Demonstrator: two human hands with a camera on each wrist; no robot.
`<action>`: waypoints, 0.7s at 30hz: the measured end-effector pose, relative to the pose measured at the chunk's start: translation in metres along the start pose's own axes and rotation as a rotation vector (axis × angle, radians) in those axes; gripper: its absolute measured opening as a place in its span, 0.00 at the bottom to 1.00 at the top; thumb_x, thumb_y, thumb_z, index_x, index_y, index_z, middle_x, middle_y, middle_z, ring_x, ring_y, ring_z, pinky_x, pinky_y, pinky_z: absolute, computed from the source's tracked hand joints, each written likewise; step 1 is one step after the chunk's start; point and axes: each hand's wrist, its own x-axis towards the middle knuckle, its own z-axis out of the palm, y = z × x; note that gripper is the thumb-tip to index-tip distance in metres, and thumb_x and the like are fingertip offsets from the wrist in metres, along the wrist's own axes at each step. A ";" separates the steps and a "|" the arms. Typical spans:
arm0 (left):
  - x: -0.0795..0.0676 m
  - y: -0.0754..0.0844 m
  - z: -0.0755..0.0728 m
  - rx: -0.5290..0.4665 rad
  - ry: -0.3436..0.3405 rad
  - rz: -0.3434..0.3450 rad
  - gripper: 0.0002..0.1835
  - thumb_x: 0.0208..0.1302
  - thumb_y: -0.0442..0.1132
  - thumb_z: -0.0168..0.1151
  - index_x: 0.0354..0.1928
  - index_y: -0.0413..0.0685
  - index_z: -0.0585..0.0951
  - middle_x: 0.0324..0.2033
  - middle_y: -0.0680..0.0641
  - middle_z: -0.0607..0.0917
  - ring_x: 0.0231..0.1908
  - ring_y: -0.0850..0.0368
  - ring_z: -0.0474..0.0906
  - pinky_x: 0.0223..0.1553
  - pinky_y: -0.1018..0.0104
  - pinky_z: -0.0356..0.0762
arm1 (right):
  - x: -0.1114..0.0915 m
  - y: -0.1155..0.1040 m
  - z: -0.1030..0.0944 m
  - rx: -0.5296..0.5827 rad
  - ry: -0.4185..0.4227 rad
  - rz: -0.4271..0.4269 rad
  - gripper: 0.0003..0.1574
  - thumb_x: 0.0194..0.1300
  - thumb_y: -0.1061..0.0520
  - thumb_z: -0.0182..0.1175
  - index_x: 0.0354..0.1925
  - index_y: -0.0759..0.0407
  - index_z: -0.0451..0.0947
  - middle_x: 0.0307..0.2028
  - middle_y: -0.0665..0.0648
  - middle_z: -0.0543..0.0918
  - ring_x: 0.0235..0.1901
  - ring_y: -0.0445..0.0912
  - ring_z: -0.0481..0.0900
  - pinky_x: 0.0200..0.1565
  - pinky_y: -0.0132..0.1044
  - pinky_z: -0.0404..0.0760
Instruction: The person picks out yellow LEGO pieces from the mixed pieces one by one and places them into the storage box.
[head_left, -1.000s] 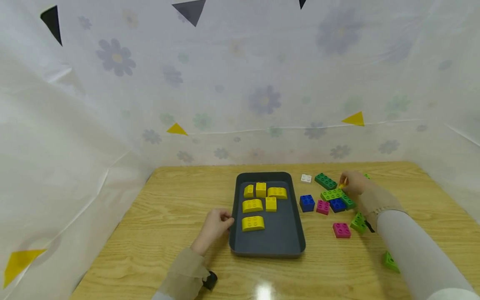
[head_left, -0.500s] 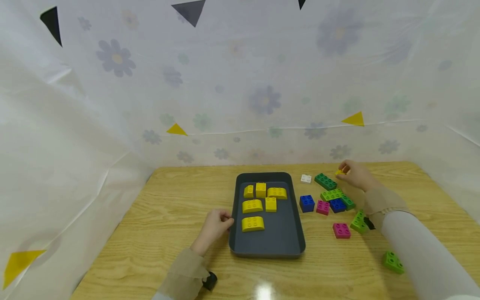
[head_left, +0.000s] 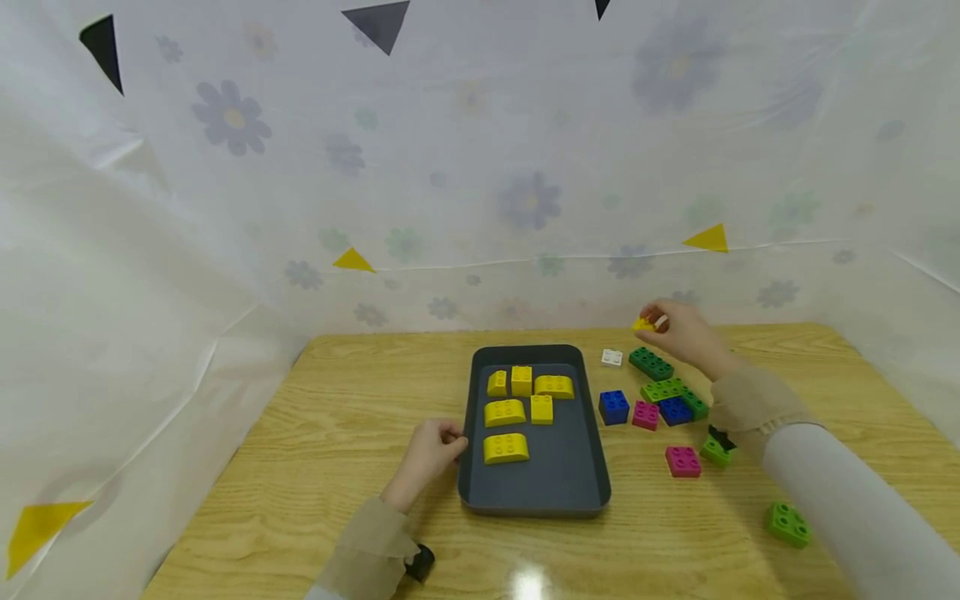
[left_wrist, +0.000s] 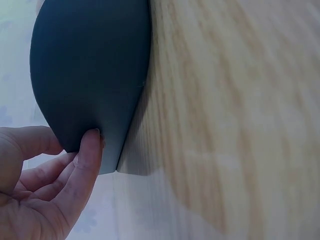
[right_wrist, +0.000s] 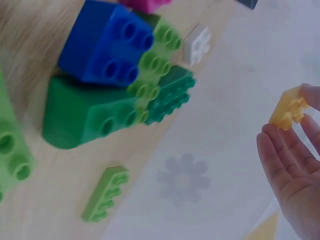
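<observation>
A dark grey tray (head_left: 551, 467) stands on the wooden table with several yellow toy bricks (head_left: 506, 448) in it. My left hand (head_left: 429, 457) pinches the tray's left rim; in the left wrist view its fingers (left_wrist: 89, 155) lie against the tray wall (left_wrist: 92, 70). Raised above the table's far edge, my right hand (head_left: 682, 333) pinches a small yellow brick (head_left: 643, 324) between thumb and fingertips. The right wrist view has this yellow brick (right_wrist: 289, 107) studs showing, partly covered by the fingers.
Right of the tray lie a white brick (head_left: 612, 357), a dark green brick (head_left: 651, 363), a blue brick (head_left: 614, 407), pink bricks (head_left: 683, 462) and a lime green brick (head_left: 788, 524). A flowered white sheet (head_left: 480, 167) hangs behind the table.
My right hand has lifted the yellow brick from the pile of bricks and moved it up and left. The left hand and the tray have stayed put.
</observation>
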 end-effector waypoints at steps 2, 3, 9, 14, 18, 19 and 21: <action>0.000 0.000 0.000 -0.001 0.000 0.000 0.03 0.57 0.27 0.57 0.31 0.31 0.79 0.23 0.44 0.79 0.21 0.57 0.76 0.22 0.66 0.80 | 0.002 -0.007 0.002 -0.005 0.002 -0.037 0.18 0.62 0.58 0.58 0.46 0.68 0.70 0.40 0.68 0.75 0.35 0.55 0.76 0.37 0.48 0.79; 0.000 0.000 0.000 -0.001 0.000 0.002 0.03 0.57 0.27 0.57 0.31 0.31 0.79 0.23 0.44 0.79 0.21 0.58 0.76 0.22 0.66 0.80 | 0.003 -0.012 0.003 -0.011 0.001 -0.057 0.17 0.61 0.58 0.59 0.46 0.68 0.71 0.40 0.67 0.75 0.35 0.54 0.76 0.36 0.47 0.79; 0.001 -0.001 0.000 -0.002 0.000 0.000 0.03 0.57 0.27 0.57 0.31 0.32 0.79 0.23 0.45 0.79 0.21 0.58 0.76 0.22 0.67 0.80 | 0.004 -0.038 0.010 -0.021 -0.030 -0.139 0.15 0.59 0.60 0.61 0.44 0.66 0.73 0.39 0.64 0.76 0.33 0.52 0.75 0.35 0.44 0.79; 0.000 -0.001 0.001 -0.004 -0.001 -0.002 0.03 0.57 0.27 0.57 0.30 0.32 0.79 0.23 0.45 0.79 0.21 0.58 0.76 0.22 0.67 0.80 | 0.000 -0.057 0.020 -0.048 -0.059 -0.190 0.15 0.59 0.58 0.62 0.44 0.63 0.74 0.40 0.61 0.76 0.35 0.51 0.74 0.38 0.44 0.78; 0.001 0.000 0.001 -0.003 0.002 -0.001 0.03 0.58 0.27 0.57 0.30 0.32 0.79 0.23 0.45 0.79 0.21 0.58 0.76 0.22 0.67 0.80 | -0.003 -0.074 0.026 -0.044 -0.089 -0.245 0.15 0.58 0.58 0.62 0.44 0.62 0.73 0.40 0.60 0.76 0.36 0.51 0.73 0.39 0.42 0.76; 0.001 0.001 0.001 -0.003 0.003 -0.003 0.04 0.58 0.27 0.57 0.30 0.32 0.79 0.23 0.45 0.79 0.21 0.58 0.76 0.22 0.67 0.79 | -0.004 -0.078 0.027 -0.043 -0.094 -0.262 0.15 0.58 0.59 0.62 0.44 0.62 0.73 0.40 0.59 0.76 0.36 0.51 0.73 0.38 0.42 0.76; 0.001 0.001 0.001 -0.001 0.005 -0.003 0.04 0.58 0.27 0.57 0.30 0.32 0.79 0.23 0.45 0.79 0.20 0.58 0.76 0.22 0.67 0.79 | -0.005 -0.085 0.030 -0.046 -0.109 -0.291 0.16 0.57 0.59 0.63 0.44 0.61 0.73 0.40 0.59 0.77 0.35 0.51 0.74 0.37 0.41 0.76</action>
